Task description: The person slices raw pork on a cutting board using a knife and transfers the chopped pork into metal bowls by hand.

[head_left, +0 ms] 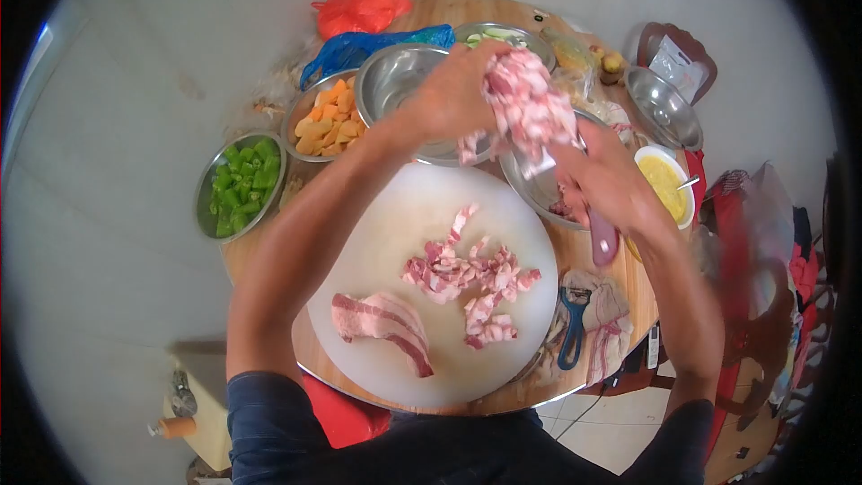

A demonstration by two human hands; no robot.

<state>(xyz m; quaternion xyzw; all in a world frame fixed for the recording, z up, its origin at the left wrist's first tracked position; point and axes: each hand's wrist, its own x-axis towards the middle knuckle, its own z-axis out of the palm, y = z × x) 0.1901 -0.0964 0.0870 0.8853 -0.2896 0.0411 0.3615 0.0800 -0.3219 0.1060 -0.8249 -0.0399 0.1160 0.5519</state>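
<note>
My right hand (603, 181) is closed around a knife (604, 238) whose mauve handle end sticks out below the fist. A heap of chopped pork pieces (532, 99) covers most of the blade, raised over the metal bowls. My left hand (456, 90) curls against the heap's left side, gripping the meat, its fingertips partly hidden. A small strip of meat dangles under that hand. Below, a round white cutting board (386, 242) carries more cut pork (471, 271) and a slab of streaky pork belly (382, 321).
Around the board stand a steel bowl (366, 81), a bowl of green peppers (242, 187), orange and pale chunks (330, 121) in another, and a white bowl of yellow liquid (664, 181). A blue peeler (573, 328) lies by a cloth (609, 323) at right.
</note>
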